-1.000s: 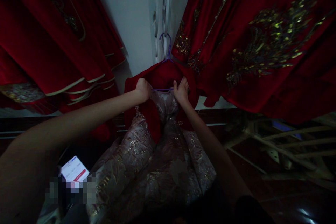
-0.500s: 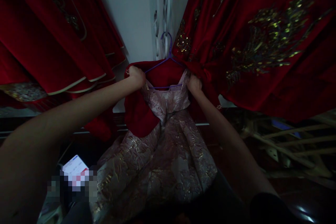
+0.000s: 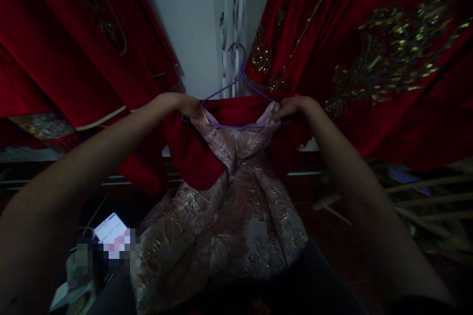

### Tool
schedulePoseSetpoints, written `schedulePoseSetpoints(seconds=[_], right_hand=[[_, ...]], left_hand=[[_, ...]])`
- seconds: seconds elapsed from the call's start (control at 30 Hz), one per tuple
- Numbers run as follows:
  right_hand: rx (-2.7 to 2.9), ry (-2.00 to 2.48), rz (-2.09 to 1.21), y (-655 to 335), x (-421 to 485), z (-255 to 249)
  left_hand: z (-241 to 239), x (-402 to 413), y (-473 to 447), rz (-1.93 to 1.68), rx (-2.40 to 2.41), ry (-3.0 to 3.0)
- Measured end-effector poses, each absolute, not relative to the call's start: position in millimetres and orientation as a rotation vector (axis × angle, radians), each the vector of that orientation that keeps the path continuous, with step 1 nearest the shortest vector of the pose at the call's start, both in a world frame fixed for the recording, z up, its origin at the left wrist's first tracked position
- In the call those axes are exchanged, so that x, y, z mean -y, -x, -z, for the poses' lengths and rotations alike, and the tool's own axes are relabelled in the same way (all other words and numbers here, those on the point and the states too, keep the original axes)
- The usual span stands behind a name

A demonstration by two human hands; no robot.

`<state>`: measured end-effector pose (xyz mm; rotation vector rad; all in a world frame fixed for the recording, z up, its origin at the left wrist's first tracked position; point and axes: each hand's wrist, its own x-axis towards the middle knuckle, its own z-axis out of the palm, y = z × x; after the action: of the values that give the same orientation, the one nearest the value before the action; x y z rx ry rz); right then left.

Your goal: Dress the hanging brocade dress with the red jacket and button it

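Observation:
A pinkish dress (image 3: 236,211) with a shiny gold pattern hangs in front of me on a purple hanger (image 3: 242,76). The hanger's hook is caught on a pale vertical strip. My left hand (image 3: 190,106) is closed on the dress's left shoulder strap, by the hanger's left arm. On the other side, my right hand (image 3: 290,107) pinches the right strap near the hanger's right arm. Red cloth (image 3: 199,157), seemingly a jacket or shawl, lies behind the straps and hangs down over the left of the dress.
Red garments (image 3: 74,49) with pale trim hang on the left. Others with gold sequins (image 3: 406,44) hang on the right. A lit phone screen (image 3: 111,229) is low on the left; slatted wooden pieces (image 3: 432,202) lie low on the right.
My right hand has shifted right and the straps are spread wider apart. The red cloth has slid lower, showing more of the hanger's arms.

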<state>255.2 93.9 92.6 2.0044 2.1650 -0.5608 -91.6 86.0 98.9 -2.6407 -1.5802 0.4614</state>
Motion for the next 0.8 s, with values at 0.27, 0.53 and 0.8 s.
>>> schedulePoseSetpoints(seconds=[0.27, 0.53, 0.8], right_hand=[[-2.662, -2.445, 1.967, -284.6, -77.1, -54.6], [-2.844, -2.751, 1.955, -299.3, -93.5, -8.1], [-2.337, -2.933, 2.241, -316.4, -69.9, 54.2]], left_hand=[[-82.6, -78.4, 114.1, -0.346, 1.477, 2.498], [-87.9, -57.8, 121.8, -0.321, 1.541, 2.417], [-86.1, -71.0, 120.4, -0.295, 1.485, 2.401]])
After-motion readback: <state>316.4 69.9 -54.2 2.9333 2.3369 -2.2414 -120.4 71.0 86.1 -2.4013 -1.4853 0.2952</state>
